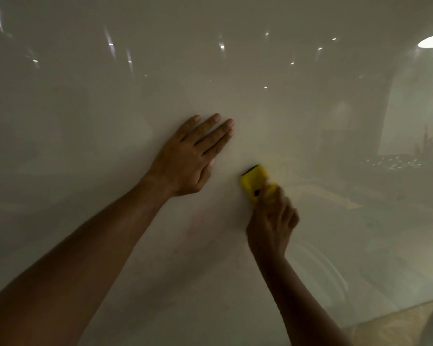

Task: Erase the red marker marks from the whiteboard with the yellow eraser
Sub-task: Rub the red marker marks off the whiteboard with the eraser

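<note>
A glossy whiteboard fills nearly the whole head view. My left hand lies flat on it near the centre, fingers straight and pointing up to the right. My right hand grips the lower end of the yellow eraser, which has a black edge at its top and lies against the board just right of my left hand. Hand and eraser are motion-blurred. A faint reddish smudge shows on the board below my left hand, left of my right wrist.
The board mirrors ceiling lights and a dim room with a plant at the right. A tan surface appears past the board's lower right corner.
</note>
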### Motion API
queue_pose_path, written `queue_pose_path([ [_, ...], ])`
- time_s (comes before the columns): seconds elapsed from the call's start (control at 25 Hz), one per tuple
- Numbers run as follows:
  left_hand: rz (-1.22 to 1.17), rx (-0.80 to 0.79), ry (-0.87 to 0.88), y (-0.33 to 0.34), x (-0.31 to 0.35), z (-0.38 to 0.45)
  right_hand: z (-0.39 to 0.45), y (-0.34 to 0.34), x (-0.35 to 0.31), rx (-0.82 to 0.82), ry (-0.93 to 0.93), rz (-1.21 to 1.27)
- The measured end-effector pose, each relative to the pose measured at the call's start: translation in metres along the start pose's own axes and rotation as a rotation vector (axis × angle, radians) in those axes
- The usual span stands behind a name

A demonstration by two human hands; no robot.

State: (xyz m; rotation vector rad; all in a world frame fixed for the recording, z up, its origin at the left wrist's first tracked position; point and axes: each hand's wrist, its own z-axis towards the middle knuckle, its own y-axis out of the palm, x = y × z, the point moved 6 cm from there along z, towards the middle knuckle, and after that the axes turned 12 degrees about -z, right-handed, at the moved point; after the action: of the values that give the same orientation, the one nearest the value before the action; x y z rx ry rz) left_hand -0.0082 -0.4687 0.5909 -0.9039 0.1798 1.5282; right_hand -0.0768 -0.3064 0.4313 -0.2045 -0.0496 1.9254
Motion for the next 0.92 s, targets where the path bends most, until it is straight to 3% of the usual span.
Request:
queue_pose_path([
  [0.08, -0.006, -0.008, 0.024, 0.001, 0.004, 0.007, -0.018, -0.001, -0.009, 0.021, -0.413, 0.004],
  [0.12, -0.007, -0.009, 0.027, 0.002, 0.004, 0.008, -0.013, 0.001, 0.007, 0.007, -0.417, -0.024],
  [0.16, -0.007, -0.009, 0.023, 0.003, 0.005, 0.007, -0.001, 0.006, 0.032, -0.031, -0.24, -0.05],
  [0.24, 0.003, -0.003, 0.008, 0.005, 0.006, 0.005, 0.013, 0.012, 0.086, -0.103, 0.448, 0.032],
  [0.28, 0.013, 0.002, 0.003, 0.006, 0.006, 0.005, 0.01, 0.014, 0.091, -0.151, 0.647, 0.052],
  [0.32, 0.018, 0.003, 0.002, 0.007, 0.006, 0.005, 0.007, 0.014, 0.082, -0.138, 0.643, 0.042],
  [0.36, 0.021, 0.004, 0.005, 0.008, 0.006, 0.006, 0.005, 0.012, 0.061, -0.103, 0.445, 0.028],
  [0.44, 0.033, 0.008, 0.004, 0.01, 0.005, 0.006, -0.02, 0.008, 0.018, -0.033, -0.13, 0.036],
  [0.48, 0.036, 0.013, -0.006, 0.01, 0.006, 0.005, -0.024, 0.008, 0.018, -0.032, -0.252, 0.024],
  [0.52, 0.035, 0.017, -0.021, 0.011, 0.008, 0.004, -0.021, 0.012, 0.03, -0.055, -0.197, 0.018],
  [0.6, 0.023, 0.013, -0.054, 0.015, 0.015, -0.002, -0.018, 0.011, 0.055, -0.106, 0.361, 0.13],
  [0.64, 0.021, 0.009, -0.062, 0.017, 0.019, -0.004, -0.023, 0.01, 0.052, -0.098, 0.494, 0.155],
  [0.68, 0.018, 0.006, -0.065, 0.018, 0.021, -0.004, -0.031, 0.008, 0.036, -0.099, 0.428, 0.159],
  [0.76, 0.01, -0.005, -0.061, 0.018, 0.022, -0.004, -0.057, 0.005, -0.005, -0.093, -0.097, 0.106],
  [0.8, 0.01, -0.011, -0.056, 0.017, 0.022, -0.005, -0.063, 0.005, -0.003, -0.096, -0.215, 0.124],
  [0.84, 0.016, -0.016, -0.049, 0.017, 0.021, -0.005, -0.062, 0.007, 0.014, -0.12, -0.164, 0.13],
  [0.92, 0.025, -0.024, -0.044, 0.018, 0.021, -0.007, -0.057, 0.012, 0.057, -0.188, 0.502, 0.216],
])
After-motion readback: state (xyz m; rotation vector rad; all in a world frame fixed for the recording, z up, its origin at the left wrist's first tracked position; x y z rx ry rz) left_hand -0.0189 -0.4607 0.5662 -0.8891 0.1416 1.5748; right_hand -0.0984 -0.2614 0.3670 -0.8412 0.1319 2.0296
